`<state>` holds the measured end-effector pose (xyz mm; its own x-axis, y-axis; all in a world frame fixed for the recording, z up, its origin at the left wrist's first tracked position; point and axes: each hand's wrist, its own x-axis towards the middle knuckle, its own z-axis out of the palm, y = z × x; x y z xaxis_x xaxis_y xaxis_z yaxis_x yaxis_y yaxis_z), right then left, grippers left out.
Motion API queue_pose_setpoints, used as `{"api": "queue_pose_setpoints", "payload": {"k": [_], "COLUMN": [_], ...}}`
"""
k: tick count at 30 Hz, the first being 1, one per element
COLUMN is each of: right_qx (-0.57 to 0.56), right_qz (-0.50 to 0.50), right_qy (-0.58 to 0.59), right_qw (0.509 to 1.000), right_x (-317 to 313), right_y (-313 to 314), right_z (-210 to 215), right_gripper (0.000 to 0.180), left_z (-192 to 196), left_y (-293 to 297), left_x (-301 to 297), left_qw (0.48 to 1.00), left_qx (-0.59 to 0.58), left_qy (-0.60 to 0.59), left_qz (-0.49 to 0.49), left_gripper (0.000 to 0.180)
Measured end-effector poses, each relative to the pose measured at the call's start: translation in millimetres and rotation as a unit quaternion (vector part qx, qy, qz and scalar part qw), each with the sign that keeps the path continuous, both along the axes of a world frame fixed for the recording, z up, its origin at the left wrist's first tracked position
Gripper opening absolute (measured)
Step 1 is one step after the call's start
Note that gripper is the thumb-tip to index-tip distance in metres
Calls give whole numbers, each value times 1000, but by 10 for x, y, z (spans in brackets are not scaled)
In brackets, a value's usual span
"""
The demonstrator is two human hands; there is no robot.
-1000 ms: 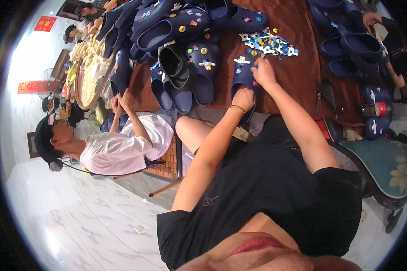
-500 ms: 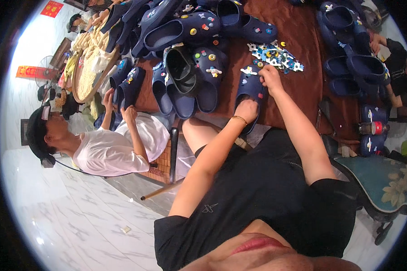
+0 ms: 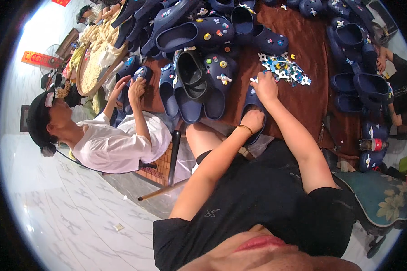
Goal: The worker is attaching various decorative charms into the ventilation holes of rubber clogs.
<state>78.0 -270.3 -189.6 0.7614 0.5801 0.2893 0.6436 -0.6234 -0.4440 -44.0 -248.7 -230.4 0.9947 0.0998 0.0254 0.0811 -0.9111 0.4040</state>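
A dark blue clog (image 3: pixel 252 100) lies at the table's front edge, its toe pointing away from me. My left hand (image 3: pixel 253 119), a bracelet on its wrist, grips the clog at its foot opening; the fingers inside are hidden. Over the toe, my right hand (image 3: pixel 266 86) is closed, fingertips pressed at a white shoe charm (image 3: pixel 254 80) that shows only in part. Just beyond that hand is a loose pile of white, blue and yellow charms (image 3: pixel 287 68). Decorated blue clogs (image 3: pixel 219 81) and a black clog (image 3: pixel 192 74) stand to the left.
More blue clogs are heaped at the back (image 3: pixel 178 38) and right (image 3: pixel 350 36) of the brown-covered table (image 3: pixel 298 106). On the left, a seated co-worker (image 3: pixel 113 142) handles a clog. A patterned chair (image 3: pixel 380 194) and a bottle (image 3: pixel 373 144) are on the right.
My right hand has shifted from beside the toe onto it, now covering most of the white charm. My left hand stays in the clog opening. The co-worker's hand has moved onto a clog.
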Motion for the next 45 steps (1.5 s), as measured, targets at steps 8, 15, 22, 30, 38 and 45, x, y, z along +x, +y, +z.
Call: {"api": "queue_pose_setpoints", "payload": {"k": [8, 15, 22, 30, 38, 45], "right_qx": [95, 162, 207, 265, 238, 210], "right_qz": [16, 30, -96, -127, -34, 67], "right_qy": [17, 43, 314, 205, 371, 523], "right_qw": [995, 985, 922, 934, 897, 824], "right_x": [2, 0, 806, 1393, 882, 1017], "right_y": [-52, -73, -122, -448, -596, -1002], "right_z": [-159, -218, -133, -242, -235, -280], "right_gripper": [28, 26, 30, 22, 15, 14], "left_z": [-27, -48, -41, 44, -66, 60], "left_y": [-4, -14, 29, -34, 4, -76], "left_x": [12, -32, -63, 73, -47, 118], "left_qw": [1000, 1000, 1000, 998, 996, 998], "left_qx": [1, -8, 12, 42, 78, 35], "left_qy": [-12, -2, 10, 42, 46, 54], "left_qz": [-1, -2, 5, -6, -15, -14], "left_gripper": [16, 15, 15, 19, 18, 20]}}
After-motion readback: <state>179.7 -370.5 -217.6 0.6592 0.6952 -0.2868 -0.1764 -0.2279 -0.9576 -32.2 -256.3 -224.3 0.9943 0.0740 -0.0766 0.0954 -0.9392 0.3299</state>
